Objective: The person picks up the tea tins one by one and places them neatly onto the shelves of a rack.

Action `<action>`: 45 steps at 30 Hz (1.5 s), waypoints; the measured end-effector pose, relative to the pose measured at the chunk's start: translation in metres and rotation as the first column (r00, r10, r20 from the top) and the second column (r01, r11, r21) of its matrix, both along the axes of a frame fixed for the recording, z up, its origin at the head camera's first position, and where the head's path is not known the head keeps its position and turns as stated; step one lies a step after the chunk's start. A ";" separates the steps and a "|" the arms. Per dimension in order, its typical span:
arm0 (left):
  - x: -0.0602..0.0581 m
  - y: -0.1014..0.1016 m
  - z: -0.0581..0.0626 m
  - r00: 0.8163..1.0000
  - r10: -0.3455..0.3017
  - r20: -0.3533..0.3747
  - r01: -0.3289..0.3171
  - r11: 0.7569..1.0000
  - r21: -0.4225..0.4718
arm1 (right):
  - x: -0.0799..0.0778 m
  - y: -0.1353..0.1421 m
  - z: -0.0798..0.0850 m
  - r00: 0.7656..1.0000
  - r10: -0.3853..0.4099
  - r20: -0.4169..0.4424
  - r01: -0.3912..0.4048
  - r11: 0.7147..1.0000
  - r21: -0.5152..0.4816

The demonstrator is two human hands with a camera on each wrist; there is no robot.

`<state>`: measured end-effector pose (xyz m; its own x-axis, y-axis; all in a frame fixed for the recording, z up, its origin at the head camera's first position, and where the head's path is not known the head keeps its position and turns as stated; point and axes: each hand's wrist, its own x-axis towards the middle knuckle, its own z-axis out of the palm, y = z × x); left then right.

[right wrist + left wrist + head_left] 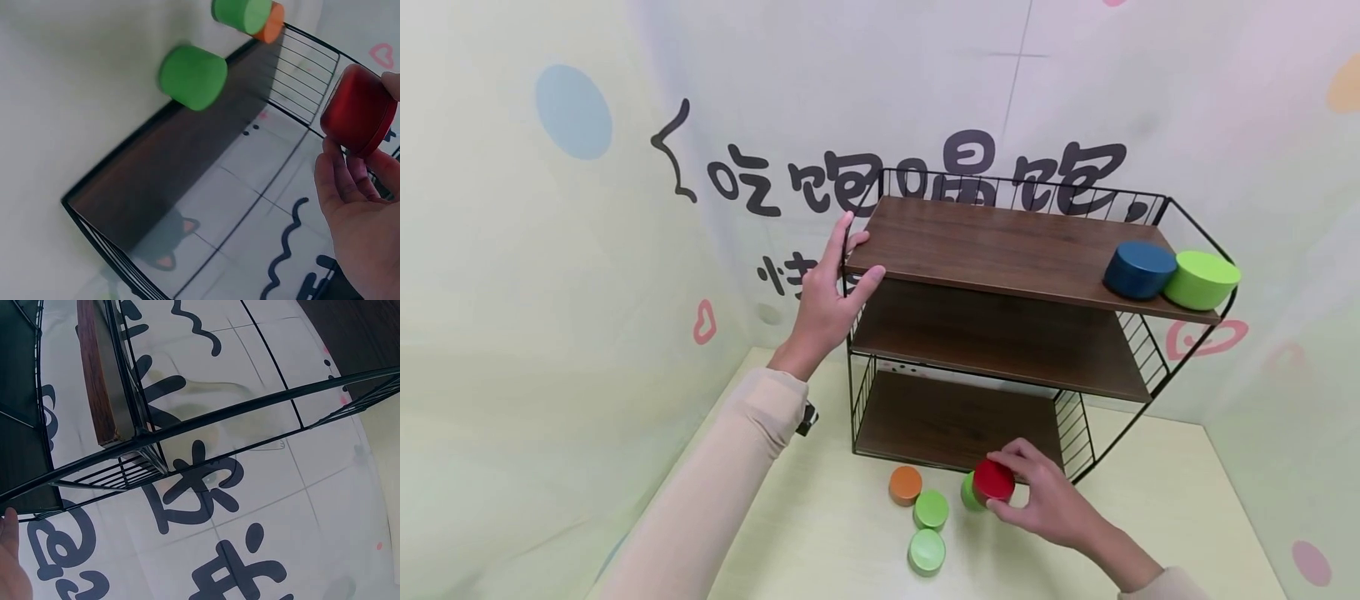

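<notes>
While the right hand (1051, 503) pinches a red container (994, 482), the left hand (826, 307) (spread wide) touches the rack (992, 246).

Red container (993, 481) – smooth, satiny sheen; shelf boards (985, 246) – wood-grained

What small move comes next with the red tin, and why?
I'd probably raise the red tin toward the top board, left of the blue tin. The right grip pinches the red tin, the board shows room there, and the blue tin and lime-green tin stand at its right end, while the left grip rests on the rack.
</notes>
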<state>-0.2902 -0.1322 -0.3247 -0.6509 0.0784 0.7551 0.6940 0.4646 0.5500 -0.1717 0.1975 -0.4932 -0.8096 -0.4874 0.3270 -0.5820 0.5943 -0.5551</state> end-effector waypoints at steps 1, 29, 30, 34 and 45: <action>0.000 0.000 0.000 1.000 -0.001 0.000 0.001 1.000 0.000 | -0.001 0.001 0.004 1.000 0.003 0.005 -0.003 1.000 -0.006; 0.000 0.000 -0.001 1.000 0.004 0.018 -0.004 1.000 0.003 | -0.012 0.013 0.099 0.993 -0.019 -0.113 0.022 0.999 0.027; 0.000 0.000 -0.001 1.000 0.004 0.020 -0.004 1.000 0.004 | -0.012 0.013 0.102 0.993 -0.018 -0.120 0.021 0.999 0.025; 0.001 0.000 0.000 1.000 0.004 0.026 -0.004 1.000 0.002 | -0.014 0.015 0.113 0.984 -0.006 -0.176 0.009 1.000 0.019; 0.000 -0.001 -0.001 1.000 0.005 0.027 -0.005 1.000 0.003 | -0.019 0.015 0.146 0.957 0.030 -0.290 -0.023 0.999 0.028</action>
<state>-0.2898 -0.1330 -0.3254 -0.6716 0.0733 0.7373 0.6765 0.4663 0.5699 -0.1911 0.2123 -0.3473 -0.6685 -0.5179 0.5338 -0.7315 0.5876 -0.3459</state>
